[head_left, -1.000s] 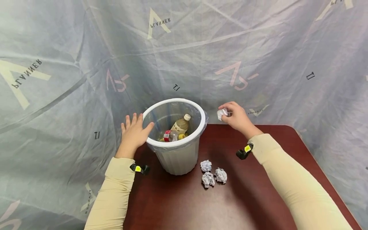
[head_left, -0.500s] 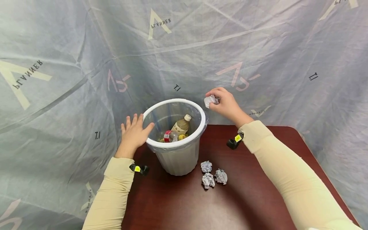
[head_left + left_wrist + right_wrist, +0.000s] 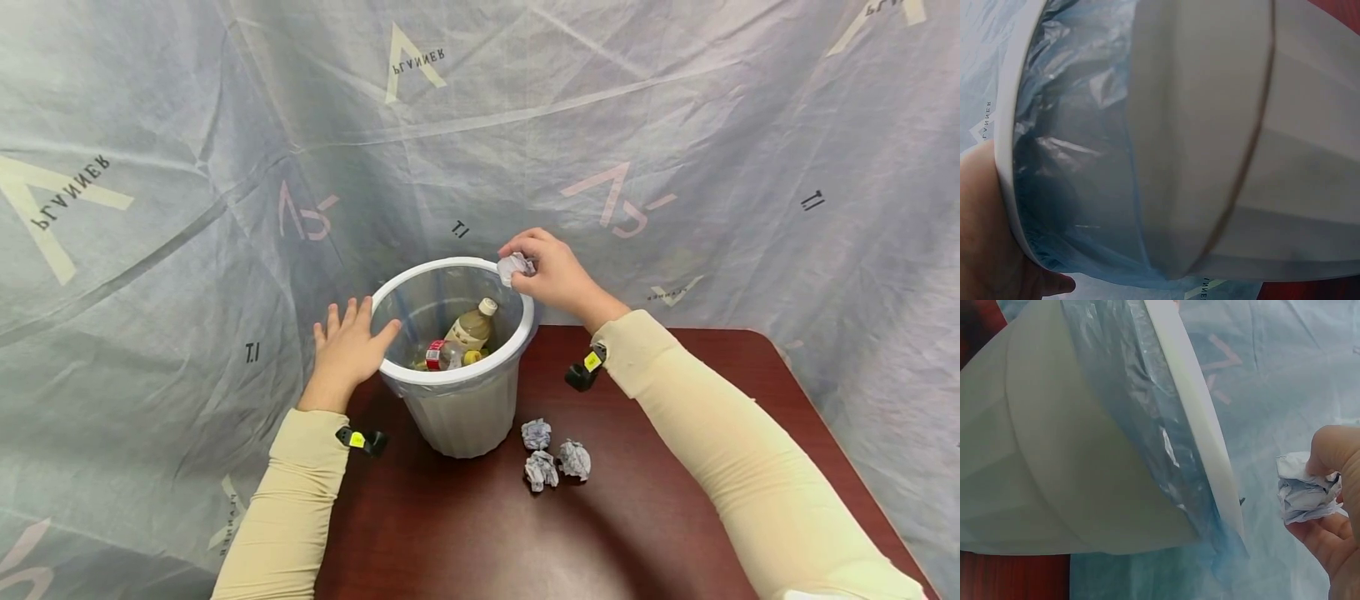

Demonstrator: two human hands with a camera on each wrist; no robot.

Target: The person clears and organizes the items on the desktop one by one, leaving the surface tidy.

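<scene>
Moved leftward, the right hand (image 3: 555, 275) now pinches the paper ball (image 3: 514, 267) above the bin's rim (image 3: 457, 371).

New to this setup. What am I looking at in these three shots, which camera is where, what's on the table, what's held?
No machine here: a person in beige long sleeves works with bare hands, wearing three cameras. The wide shot comes from the head, looking down at a dark red-brown wooden table. The two close-ups come from small cameras strapped at each wrist.

On the table stands a white plastic waste bin lined with a clear bluish bag; inside lie bottles, one with a beige cap. Beside its base sit three crumpled paper balls on the table.

The left hand rests flat against the bin's rim, fingers straight. The right hand pinches a fourth crumpled white paper ball above the far right of the rim; the right wrist view shows it between the fingertips, beside the rim.
</scene>
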